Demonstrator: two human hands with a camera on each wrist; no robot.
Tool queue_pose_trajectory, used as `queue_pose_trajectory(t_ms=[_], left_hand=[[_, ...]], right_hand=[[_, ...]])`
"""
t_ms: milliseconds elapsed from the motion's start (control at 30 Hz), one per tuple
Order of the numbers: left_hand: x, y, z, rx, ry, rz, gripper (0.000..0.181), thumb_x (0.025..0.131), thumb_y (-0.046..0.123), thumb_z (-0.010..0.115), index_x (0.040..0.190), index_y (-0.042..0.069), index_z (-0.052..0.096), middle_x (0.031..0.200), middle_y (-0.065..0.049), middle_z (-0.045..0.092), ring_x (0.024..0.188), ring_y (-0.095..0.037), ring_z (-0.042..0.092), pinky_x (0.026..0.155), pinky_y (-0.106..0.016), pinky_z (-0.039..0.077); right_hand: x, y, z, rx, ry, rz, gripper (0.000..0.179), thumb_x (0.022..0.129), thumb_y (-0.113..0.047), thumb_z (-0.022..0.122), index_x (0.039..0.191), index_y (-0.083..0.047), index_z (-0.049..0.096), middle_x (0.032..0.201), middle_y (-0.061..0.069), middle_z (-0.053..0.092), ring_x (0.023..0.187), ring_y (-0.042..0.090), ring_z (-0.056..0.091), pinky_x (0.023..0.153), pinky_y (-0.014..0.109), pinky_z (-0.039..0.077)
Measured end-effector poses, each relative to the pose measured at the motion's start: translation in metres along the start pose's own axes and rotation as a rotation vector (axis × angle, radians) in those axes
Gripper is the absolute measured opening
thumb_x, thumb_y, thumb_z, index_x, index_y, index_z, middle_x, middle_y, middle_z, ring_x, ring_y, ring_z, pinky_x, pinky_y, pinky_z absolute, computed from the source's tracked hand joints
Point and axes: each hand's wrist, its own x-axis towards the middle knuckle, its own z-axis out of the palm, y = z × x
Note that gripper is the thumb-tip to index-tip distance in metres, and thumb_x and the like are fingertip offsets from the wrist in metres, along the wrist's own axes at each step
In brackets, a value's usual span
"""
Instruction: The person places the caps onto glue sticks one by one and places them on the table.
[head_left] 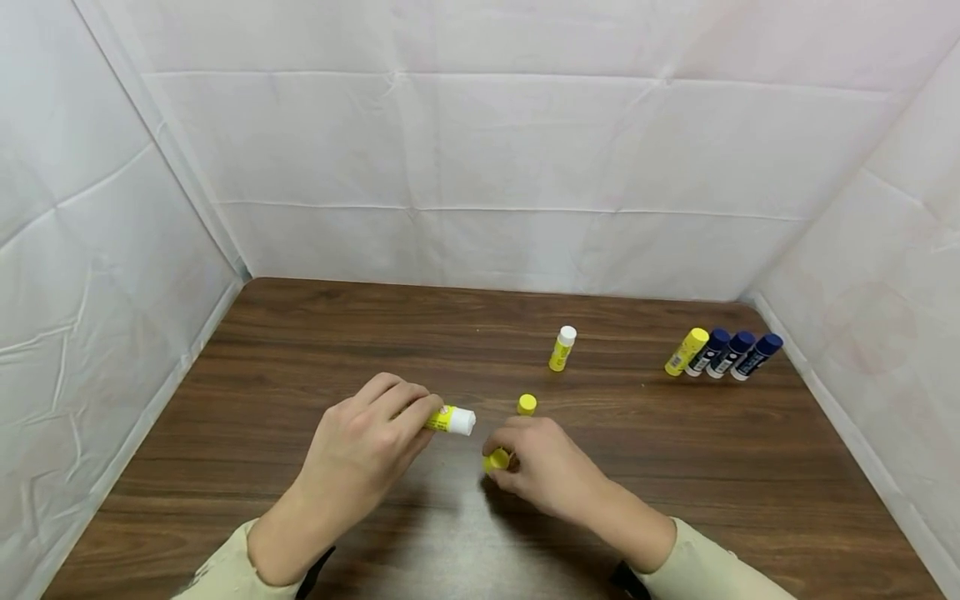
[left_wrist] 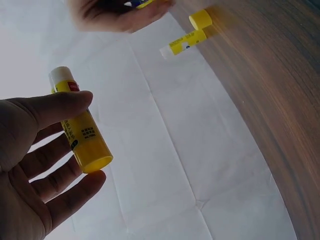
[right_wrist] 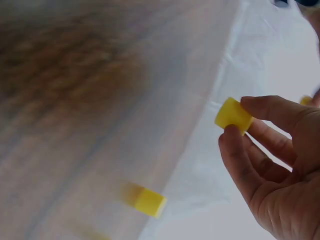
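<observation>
My left hand (head_left: 360, 446) grips a yellow glue stick (left_wrist: 86, 130) around its body, tilted, with the white end (head_left: 462, 422) pointing right. Between the thumb and fingertips of my right hand (head_left: 553, 468), a yellow cap (right_wrist: 234, 116) is pinched, just right of that white end. Behind the right hand, a second yellow cap (head_left: 527, 405) stands on the table. Farther back is another glue stick (head_left: 562, 350), upright, uncapped, its white top showing.
Toward the back right of the brown wooden table (head_left: 337, 333) stands a row: one capped yellow glue stick (head_left: 686, 353) beside three dark-blue-capped ones, the middle one (head_left: 731, 355) among them. White sheeting (head_left: 480, 142) walls off the back and sides.
</observation>
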Motion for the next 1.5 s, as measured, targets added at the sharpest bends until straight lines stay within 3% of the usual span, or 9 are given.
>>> queue_pose_trajectory(t_ms=[200, 333, 533, 667, 1100, 1500], left_hand=[[0.000, 0.001, 0.003, 0.016, 0.007, 0.003, 0.026, 0.076, 0.008, 0.089, 0.097, 0.011, 0.075, 0.092, 0.002, 0.072, 0.086, -0.016, 0.065, 0.066, -0.027, 0.059], [0.000, 0.002, 0.005, 0.017, 0.024, 0.011, 0.025, 0.075, 0.007, 0.088, 0.096, 0.012, 0.075, 0.091, 0.003, 0.071, 0.084, -0.016, 0.064, 0.065, -0.026, 0.058], [0.001, 0.007, 0.008, 0.015, 0.049, 0.017, 0.025, 0.073, 0.006, 0.089, 0.094, 0.013, 0.076, 0.090, 0.003, 0.070, 0.082, -0.016, 0.064, 0.062, -0.026, 0.057], [0.002, 0.010, 0.009, 0.019, 0.054, 0.017, 0.024, 0.074, 0.006, 0.088, 0.094, 0.013, 0.076, 0.089, 0.003, 0.070, 0.081, -0.016, 0.064, 0.059, -0.027, 0.055], [0.004, 0.018, 0.011, 0.008, 0.051, 0.018, 0.030, 0.070, 0.009, 0.092, 0.095, 0.015, 0.076, 0.091, 0.003, 0.071, 0.082, -0.016, 0.063, 0.058, -0.026, 0.052], [0.004, 0.020, 0.012, 0.015, 0.048, 0.027, 0.030, 0.070, 0.009, 0.091, 0.095, 0.015, 0.076, 0.091, 0.004, 0.071, 0.082, -0.016, 0.063, 0.058, -0.026, 0.052]], right_hand=[[-0.008, -0.006, -0.020, 0.298, 0.199, 0.062, 0.024, 0.081, -0.003, 0.084, 0.097, -0.018, 0.074, 0.095, -0.008, 0.069, 0.081, 0.007, 0.070, 0.072, 0.022, 0.060], [-0.013, -0.012, -0.028, 0.487, 0.290, 0.086, 0.031, 0.079, 0.000, 0.084, 0.101, -0.019, 0.074, 0.100, -0.008, 0.071, 0.084, 0.012, 0.072, 0.075, 0.027, 0.062], [-0.018, -0.015, -0.029, 0.682, 0.391, 0.020, 0.032, 0.078, 0.006, 0.083, 0.102, -0.013, 0.073, 0.103, 0.004, 0.071, 0.091, 0.018, 0.071, 0.075, 0.035, 0.063], [-0.020, -0.016, -0.028, 0.719, 0.421, -0.009, 0.029, 0.079, 0.003, 0.084, 0.103, -0.009, 0.072, 0.102, 0.010, 0.071, 0.090, 0.019, 0.071, 0.075, 0.037, 0.063], [-0.024, -0.018, -0.026, 0.730, 0.445, -0.014, 0.027, 0.080, -0.001, 0.085, 0.103, -0.009, 0.074, 0.101, 0.009, 0.073, 0.085, 0.021, 0.072, 0.074, 0.036, 0.063], [-0.027, -0.018, -0.025, 0.750, 0.444, 0.028, 0.028, 0.081, -0.001, 0.084, 0.105, -0.010, 0.074, 0.103, 0.008, 0.073, 0.084, 0.024, 0.073, 0.075, 0.036, 0.063]])
